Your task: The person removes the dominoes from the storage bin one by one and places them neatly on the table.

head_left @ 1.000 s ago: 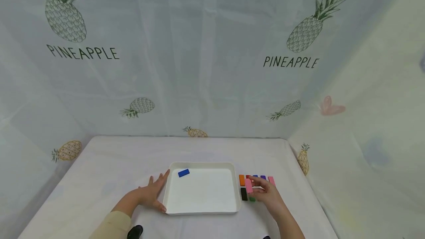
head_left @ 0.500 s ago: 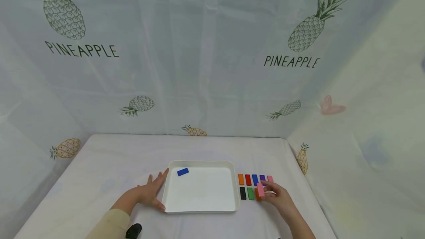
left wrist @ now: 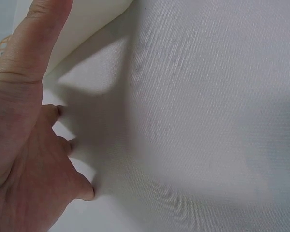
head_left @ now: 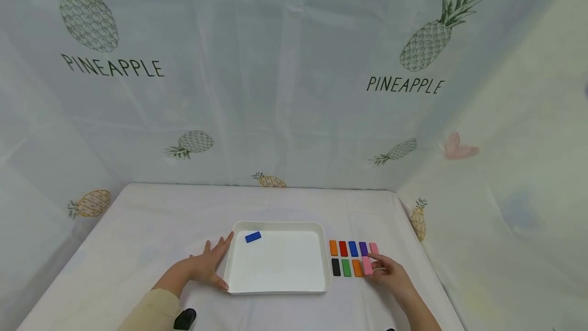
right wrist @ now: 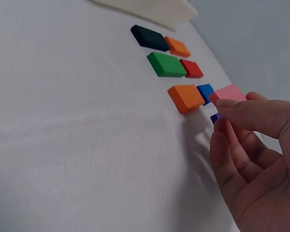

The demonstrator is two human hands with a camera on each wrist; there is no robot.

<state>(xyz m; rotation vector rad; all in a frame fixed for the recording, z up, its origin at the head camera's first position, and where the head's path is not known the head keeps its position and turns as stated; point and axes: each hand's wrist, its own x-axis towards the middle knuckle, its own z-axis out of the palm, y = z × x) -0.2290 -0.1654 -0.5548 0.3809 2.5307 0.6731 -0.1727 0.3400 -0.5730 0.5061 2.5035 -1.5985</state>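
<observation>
My right hand (head_left: 389, 275) pinches a small pink rectangular block (head_left: 367, 265) between thumb and fingers, just right of the near row's orange block (head_left: 357, 268). In the right wrist view, the same pink block (right wrist: 228, 93) shows above my thumb, partly covered. A green block (head_left: 346, 267) and a black block (head_left: 336, 267) lie farther left in that row. My left hand (head_left: 205, 265) touches the left side of a white tray (head_left: 280, 264) with spread fingers. One blue block (head_left: 253, 237) lies slightly tilted in the tray's far left corner.
Behind the near row runs a far row: orange (head_left: 333, 247), red (head_left: 343, 248), blue (head_left: 353, 248), purple (head_left: 363, 248) and another pink block (head_left: 374, 247). A black object (head_left: 186, 319) sits at the near edge by the left sleeve. Pineapple-print cloth (head_left: 285, 91) walls the table's back.
My right hand has moved right with the pink block, from over the black and green blocks to beyond the orange one, uncovering the rows. The left hand stays at the tray.
</observation>
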